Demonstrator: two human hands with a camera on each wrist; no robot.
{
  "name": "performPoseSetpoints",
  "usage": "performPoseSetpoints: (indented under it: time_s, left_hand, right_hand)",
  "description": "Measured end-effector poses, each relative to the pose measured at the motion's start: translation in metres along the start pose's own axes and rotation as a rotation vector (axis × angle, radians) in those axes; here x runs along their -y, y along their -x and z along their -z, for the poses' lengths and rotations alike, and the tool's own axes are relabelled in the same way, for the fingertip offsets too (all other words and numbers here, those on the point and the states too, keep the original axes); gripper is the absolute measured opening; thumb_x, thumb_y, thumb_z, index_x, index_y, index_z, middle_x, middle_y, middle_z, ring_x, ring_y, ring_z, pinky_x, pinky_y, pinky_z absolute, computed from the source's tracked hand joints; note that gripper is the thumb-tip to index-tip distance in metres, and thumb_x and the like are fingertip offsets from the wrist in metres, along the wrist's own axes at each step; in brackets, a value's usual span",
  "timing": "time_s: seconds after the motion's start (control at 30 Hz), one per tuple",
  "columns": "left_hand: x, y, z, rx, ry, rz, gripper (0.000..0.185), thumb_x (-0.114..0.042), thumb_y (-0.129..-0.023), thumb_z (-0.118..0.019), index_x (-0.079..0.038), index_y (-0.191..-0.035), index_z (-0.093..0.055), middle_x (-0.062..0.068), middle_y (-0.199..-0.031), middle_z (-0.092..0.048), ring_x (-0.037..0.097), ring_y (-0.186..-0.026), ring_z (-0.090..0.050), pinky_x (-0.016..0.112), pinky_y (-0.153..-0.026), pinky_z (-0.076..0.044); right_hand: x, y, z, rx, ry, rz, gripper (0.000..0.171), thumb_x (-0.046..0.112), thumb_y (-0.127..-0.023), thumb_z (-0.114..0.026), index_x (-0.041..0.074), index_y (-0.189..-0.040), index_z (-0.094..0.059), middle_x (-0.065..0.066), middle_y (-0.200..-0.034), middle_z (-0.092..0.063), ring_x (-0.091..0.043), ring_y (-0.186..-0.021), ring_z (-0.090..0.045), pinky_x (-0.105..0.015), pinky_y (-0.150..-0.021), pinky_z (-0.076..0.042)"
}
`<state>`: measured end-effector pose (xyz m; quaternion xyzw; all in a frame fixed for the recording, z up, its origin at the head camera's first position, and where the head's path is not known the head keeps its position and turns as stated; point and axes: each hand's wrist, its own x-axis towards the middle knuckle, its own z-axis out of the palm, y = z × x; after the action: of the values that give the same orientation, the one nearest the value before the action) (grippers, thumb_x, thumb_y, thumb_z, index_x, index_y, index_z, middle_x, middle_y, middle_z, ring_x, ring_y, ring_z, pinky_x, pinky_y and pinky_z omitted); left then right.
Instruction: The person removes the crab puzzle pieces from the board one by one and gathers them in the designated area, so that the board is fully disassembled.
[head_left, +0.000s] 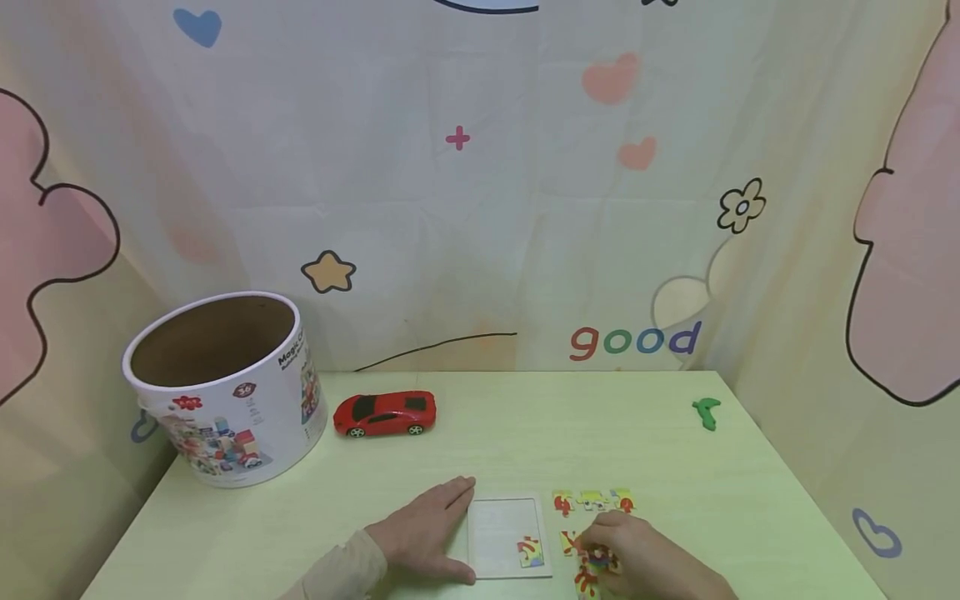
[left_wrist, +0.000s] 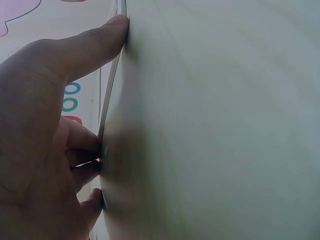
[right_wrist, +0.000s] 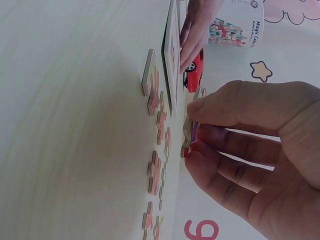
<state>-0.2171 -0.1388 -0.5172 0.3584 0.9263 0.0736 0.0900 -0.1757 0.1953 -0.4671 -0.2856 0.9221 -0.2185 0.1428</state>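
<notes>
My left hand [head_left: 427,533] rests on the table with fingers extended, its fingertips and thumb at the left edge of a shallow wooden puzzle tray [head_left: 495,529]. One yellow and red jigsaw piece [head_left: 531,552] lies in the tray's lower right corner. To the right of the tray, my right hand [head_left: 648,554] pinches another colourful jigsaw piece [right_wrist: 190,134] between thumb and fingertips, above the table in the right wrist view. Several loose jigsaw pieces [head_left: 592,502] lie in rows beside the tray; the right hand partly hides some of them in the head view.
A large white bucket [head_left: 247,433] with printed blocks stands at the table's back left. A red toy car [head_left: 385,414] sits beside it. Near the back right edge lies a small green object [head_left: 706,412]. A printed curtain [head_left: 420,167] hangs behind the table.
</notes>
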Motion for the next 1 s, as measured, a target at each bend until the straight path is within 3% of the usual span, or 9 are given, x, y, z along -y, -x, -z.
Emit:
performPoseSetpoints:
  time_s: [0.43,0.73,1.0]
  left_hand:
    - [-0.001,0.001,-0.001,0.01,-0.007,0.0,0.11,-0.079,-0.078,-0.055,-0.002,-0.152,-0.029,0.009,-0.161,-0.024,0.024,-0.147,-0.026,0.038,-0.118,-0.03]
    - [-0.002,0.002,-0.001,0.01,0.001,0.012,0.109,-0.077,-0.078,-0.057,-0.002,-0.152,-0.029,0.009,-0.161,-0.024,0.025,-0.146,-0.027,0.037,-0.118,-0.03]
    - [-0.001,0.0,0.0,-0.008,-0.004,0.002,0.109,-0.076,-0.078,-0.057,-0.001,-0.152,-0.029,0.01,-0.16,-0.024,0.026,-0.146,-0.027,0.038,-0.118,-0.03]
  right_hand:
    - [-0.008,0.008,-0.004,-0.02,0.011,-0.02,0.027,0.027,-0.081,-0.079,0.021,-0.107,-0.073,0.02,-0.096,-0.061,-0.002,-0.086,-0.053,-0.024,-0.08,-0.055]
    - [-0.013,0.013,-0.007,-0.067,0.04,0.065,0.02,0.019,-0.081,-0.077,0.022,-0.1,-0.071,0.021,-0.092,-0.057,0.001,-0.083,-0.05,-0.022,-0.074,-0.052]
    - [-0.015,0.017,-0.004,-0.038,0.038,0.04,0.023,0.019,-0.081,-0.076,0.022,-0.103,-0.072,0.02,-0.098,-0.061,0.001,-0.088,-0.052,-0.025,-0.08,-0.054]
